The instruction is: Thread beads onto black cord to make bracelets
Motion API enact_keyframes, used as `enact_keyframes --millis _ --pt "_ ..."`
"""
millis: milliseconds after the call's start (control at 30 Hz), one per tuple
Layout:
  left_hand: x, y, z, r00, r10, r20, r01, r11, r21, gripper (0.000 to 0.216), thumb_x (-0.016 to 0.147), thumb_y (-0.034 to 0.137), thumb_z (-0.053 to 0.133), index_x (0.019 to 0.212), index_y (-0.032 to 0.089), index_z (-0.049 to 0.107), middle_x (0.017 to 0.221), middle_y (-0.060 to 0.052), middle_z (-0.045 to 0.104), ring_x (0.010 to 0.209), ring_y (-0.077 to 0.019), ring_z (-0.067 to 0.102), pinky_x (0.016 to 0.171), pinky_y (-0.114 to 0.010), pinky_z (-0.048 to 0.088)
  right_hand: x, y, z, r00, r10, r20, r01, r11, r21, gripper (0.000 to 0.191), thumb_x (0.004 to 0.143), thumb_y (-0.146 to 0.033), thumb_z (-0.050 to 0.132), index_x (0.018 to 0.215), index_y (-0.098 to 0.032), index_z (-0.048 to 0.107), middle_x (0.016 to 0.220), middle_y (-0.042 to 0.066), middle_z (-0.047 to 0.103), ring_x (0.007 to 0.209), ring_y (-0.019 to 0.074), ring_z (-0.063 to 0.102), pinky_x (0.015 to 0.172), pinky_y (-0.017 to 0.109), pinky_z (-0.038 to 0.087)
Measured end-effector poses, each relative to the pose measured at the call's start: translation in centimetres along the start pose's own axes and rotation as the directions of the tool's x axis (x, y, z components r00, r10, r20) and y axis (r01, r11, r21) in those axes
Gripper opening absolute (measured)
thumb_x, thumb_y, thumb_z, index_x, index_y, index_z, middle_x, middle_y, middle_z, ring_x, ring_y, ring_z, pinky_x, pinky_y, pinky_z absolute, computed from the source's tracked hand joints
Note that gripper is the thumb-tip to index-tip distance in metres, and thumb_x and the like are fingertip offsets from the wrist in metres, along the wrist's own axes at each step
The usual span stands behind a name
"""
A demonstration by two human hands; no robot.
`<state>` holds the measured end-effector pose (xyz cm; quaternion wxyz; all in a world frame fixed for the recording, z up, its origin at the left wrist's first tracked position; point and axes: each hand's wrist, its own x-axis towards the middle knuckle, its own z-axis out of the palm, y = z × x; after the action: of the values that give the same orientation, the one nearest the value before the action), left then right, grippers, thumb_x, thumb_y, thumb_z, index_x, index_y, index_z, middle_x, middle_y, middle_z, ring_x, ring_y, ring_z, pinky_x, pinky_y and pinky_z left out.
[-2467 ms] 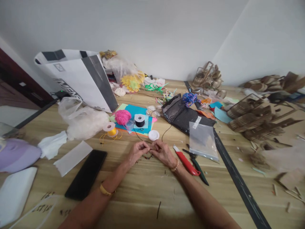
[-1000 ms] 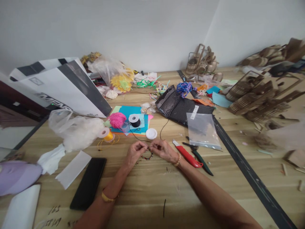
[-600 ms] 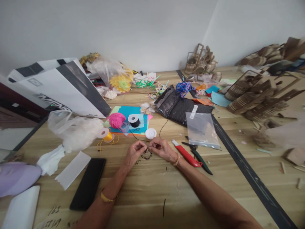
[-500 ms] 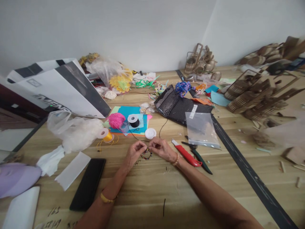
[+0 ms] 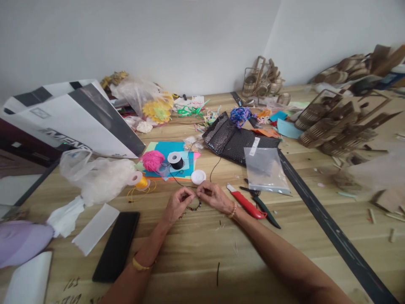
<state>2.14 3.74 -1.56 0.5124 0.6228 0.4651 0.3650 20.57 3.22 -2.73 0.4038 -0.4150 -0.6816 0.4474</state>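
A small bracelet of dark and coloured beads (image 5: 195,207) hangs in a loop between my two hands, just above the wooden table. My left hand (image 5: 179,202) pinches it at the upper left, thumb against fingertips. On the other side my right hand (image 5: 213,196) is closed in a pinch too, its fingertips almost touching the left ones. The exact part of string or bead under the fingertips is hidden. A thin black cord (image 5: 216,169) curves across the table to my hands. Beyond them are a spool of black cord (image 5: 175,160) and a small white round dish (image 5: 198,177).
Right of my hands lie a red-handled knife (image 5: 249,205) and dark green pliers (image 5: 267,213). A clear zip bag (image 5: 267,171) overlaps a black bubble mailer (image 5: 236,143). To the left are a black phone (image 5: 116,247), yellow thread spool (image 5: 139,180) and pink yarn (image 5: 153,161).
My fingertips have shifted slightly at the top of the bracelet, and less of the bead loop shows now. The whole view has moved a little; the table items stay put.
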Motion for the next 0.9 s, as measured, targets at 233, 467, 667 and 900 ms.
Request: enact_keyframes --millis 233,467,667,900 --pt "-0.04 0.02 0.02 1.000 0.004 -0.017 -0.004 1.000 -0.026 0.019 0.071 0.033 0.070 0.070 0.016 0.061 0.076 -0.005 0.069 0.072 -0.0167 0.062 0.066 -0.026 0.047 0.12 -0.05 -0.16 0.997 0.077 -0.004 -0.076 0.996 0.050 0.011 0.083 -0.025 0.055 0.079 -0.015 0.058 0.071 0.000 0.057 0.063 0.0106 0.047 0.057 0.021 0.036" --pt "-0.06 0.28 0.27 0.999 -0.044 0.002 0.044 0.995 -0.090 0.023 0.070 0.036 0.072 0.071 0.016 0.060 0.079 -0.006 0.072 0.072 -0.0174 0.065 0.066 -0.027 0.050 0.38 0.19 -0.07 0.997 0.076 -0.010 -0.074 0.990 0.121 0.013 0.081 -0.026 0.055 0.075 -0.015 0.056 0.069 -0.001 0.056 0.063 0.0109 0.048 0.059 0.022 0.037" --pt "0.00 0.35 0.22 0.997 -0.079 -0.005 0.078 0.992 -0.104 0.022 0.072 0.036 0.070 0.070 0.016 0.060 0.076 -0.006 0.073 0.064 -0.0154 0.063 0.060 -0.025 0.048 0.35 0.25 0.14 0.996 0.091 0.002 -0.091 0.988 0.126 0.014 0.082 -0.027 0.055 0.075 -0.015 0.056 0.067 -0.001 0.055 0.059 0.0097 0.045 0.055 0.021 0.035" --pt "-0.03 0.67 0.36 0.997 -0.076 0.009 0.076 0.988 -0.136 0.024 0.070 0.038 0.071 0.070 0.016 0.062 0.074 -0.005 0.072 0.067 -0.0172 0.065 0.063 -0.028 0.049 0.38 0.21 0.24 0.995 0.098 0.024 -0.101 0.980 0.170 0.016 0.083 -0.030 0.053 0.076 -0.016 0.054 0.067 -0.002 0.054 0.061 0.0101 0.046 0.056 0.021 0.036"
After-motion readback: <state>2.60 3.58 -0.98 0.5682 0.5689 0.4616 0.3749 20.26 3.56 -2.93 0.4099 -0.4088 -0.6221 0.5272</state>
